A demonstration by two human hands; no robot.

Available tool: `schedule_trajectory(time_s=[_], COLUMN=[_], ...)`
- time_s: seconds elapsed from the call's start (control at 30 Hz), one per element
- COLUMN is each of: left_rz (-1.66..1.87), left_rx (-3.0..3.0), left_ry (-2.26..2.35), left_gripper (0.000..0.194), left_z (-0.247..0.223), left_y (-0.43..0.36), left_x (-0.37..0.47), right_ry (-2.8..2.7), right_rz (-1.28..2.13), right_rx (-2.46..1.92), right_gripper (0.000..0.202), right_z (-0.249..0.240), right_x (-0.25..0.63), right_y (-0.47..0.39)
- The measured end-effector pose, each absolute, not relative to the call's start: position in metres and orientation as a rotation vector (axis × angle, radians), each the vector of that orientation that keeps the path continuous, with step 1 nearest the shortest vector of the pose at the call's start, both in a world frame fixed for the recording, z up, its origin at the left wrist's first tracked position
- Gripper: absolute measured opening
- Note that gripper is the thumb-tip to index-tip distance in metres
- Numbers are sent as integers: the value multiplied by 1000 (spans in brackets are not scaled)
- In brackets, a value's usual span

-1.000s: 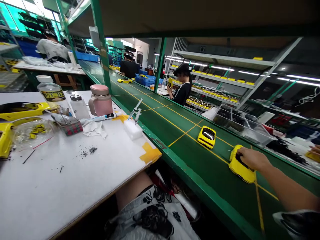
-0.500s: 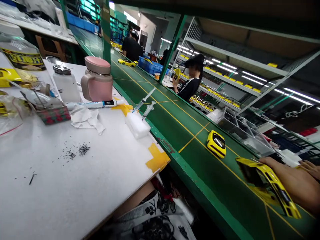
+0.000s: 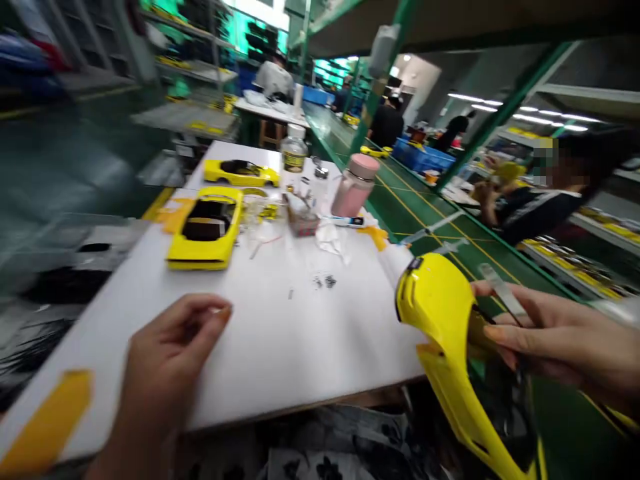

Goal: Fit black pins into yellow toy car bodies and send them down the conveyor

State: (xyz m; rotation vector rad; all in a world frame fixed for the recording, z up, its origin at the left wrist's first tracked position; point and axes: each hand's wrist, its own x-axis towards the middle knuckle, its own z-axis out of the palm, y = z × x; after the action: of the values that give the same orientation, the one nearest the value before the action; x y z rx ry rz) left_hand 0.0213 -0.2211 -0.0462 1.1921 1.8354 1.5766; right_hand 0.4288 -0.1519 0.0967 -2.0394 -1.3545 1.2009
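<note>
On the right, my right hand (image 3: 565, 333) grips a yellow car body shell (image 3: 445, 333), held tilted over the table's right edge and the green belt. A clear, slim tool sticks up by its fingers; what it is I cannot make out. My left hand (image 3: 170, 353) hovers over the left part of the white table (image 3: 300, 347), thumb and fingertips pressed together; anything between them is too small to see. Beyond it sits a yellow car body (image 3: 213, 227) with a dark roof, and a second yellow car (image 3: 243, 173) stands behind that.
A pink cup (image 3: 356, 185), a clear jar (image 3: 294, 150), a small box (image 3: 303, 217), white tissue (image 3: 333, 241) and tiny black parts (image 3: 327, 281) are on the table. Syringes (image 3: 433, 228) stand at its right edge. Beyond the green belt (image 3: 400, 193) sits a person (image 3: 540, 200).
The view has swung left over the table. My left hand has come into view. My right hand has brought the yellow shell from over the belt to the table's right edge.
</note>
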Motion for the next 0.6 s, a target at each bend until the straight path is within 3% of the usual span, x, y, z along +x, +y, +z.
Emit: schedule_trajectory(time_s=[0.13,0.23,0.37,0.6], left_rz=[1651,1723,1776,1768], left_rx=[1100,1048,970,969], left_ry=[1651,1573,1526,1588], left_gripper=[25,28,33,34], left_z=[-42,-46,-54,-60], left_y=[-209,-204,-200,-194], left_x=[21,19,14,9], right_ry=[-1165,-977,-877,-837], right_rz=[1780,2002,2102,2138], right_rx=[-1714,-1475,-1359,-1174], right_gripper=[76,56,44,54], right_z=[81,67,41,8], right_x=[350,299,258,245], right_y=[-130,-124,-118,-119])
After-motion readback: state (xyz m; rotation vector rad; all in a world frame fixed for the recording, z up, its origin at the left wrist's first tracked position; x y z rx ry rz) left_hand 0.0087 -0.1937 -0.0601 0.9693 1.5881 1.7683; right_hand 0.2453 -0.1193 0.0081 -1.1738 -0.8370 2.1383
